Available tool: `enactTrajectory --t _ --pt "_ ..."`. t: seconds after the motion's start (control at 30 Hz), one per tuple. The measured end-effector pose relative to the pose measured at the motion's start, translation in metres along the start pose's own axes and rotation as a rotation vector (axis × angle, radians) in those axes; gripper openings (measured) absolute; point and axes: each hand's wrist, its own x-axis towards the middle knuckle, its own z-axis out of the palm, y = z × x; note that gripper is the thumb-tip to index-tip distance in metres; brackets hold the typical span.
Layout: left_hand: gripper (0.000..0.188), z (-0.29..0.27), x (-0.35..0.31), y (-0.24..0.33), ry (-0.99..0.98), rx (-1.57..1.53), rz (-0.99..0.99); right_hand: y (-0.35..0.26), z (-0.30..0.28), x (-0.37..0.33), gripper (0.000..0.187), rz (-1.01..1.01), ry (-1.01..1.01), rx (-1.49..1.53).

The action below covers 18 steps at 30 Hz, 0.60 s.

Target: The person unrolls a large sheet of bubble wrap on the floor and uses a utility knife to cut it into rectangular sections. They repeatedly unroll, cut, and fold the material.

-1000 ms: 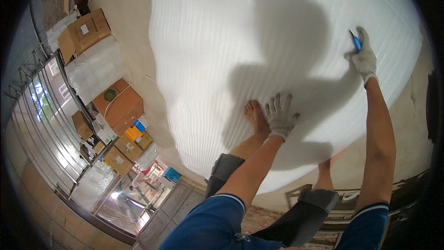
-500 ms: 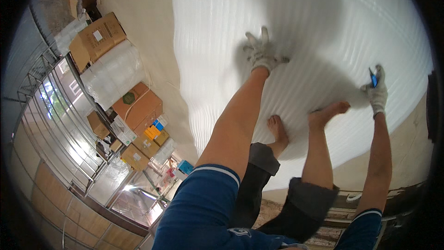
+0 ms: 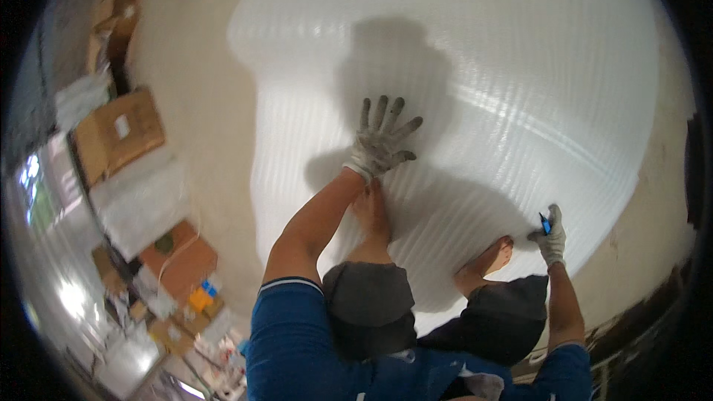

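Note:
A wide white ribbed foam sheet (image 3: 460, 67) spreads across a pale surface, with my bare feet on it. My left hand (image 3: 382, 141), in a grey-white work glove with dirty fingertips, is over the sheet just beyond my left foot (image 3: 371, 212). Its fingers are spread and it holds nothing; whether the palm touches the foam I cannot tell. Near the sheet's right edge, my gloved right hand (image 3: 552, 241) is closed around a small blue tool (image 3: 547, 226) with a dark, narrow tip. The exact kind of tool is too small to make out. My right foot (image 3: 486, 263) lies left of that hand.
Along the left stand an open cardboard box (image 3: 119, 136), a plastic-wrapped roll (image 3: 141, 197) and a brown carton (image 3: 178, 256). Smaller boxes (image 3: 174, 334) lie lower down. Pale surface (image 3: 197, 104) shows between them and the foam. A dark object (image 3: 697, 171) sits at the right rim.
My view has shifted, showing more of the sheet's far side. My left hand now shows nearer my left foot, fingers spread wider. My right hand, lower in the picture, still grips the blue tool.

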Motion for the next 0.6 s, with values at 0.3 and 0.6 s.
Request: enactTrajectory --t 0.3,0.6 --pt "0.079 0.037 0.096 0.012 0.495 0.242 0.207 -0.034 -0.039 -0.005 0.049 -0.060 0.171 -0.213" --pt "0.076 0.000 0.127 0.056 0.414 0.280 0.276 0.011 -0.138 0.045 0.045 0.259 0.973 0.146"
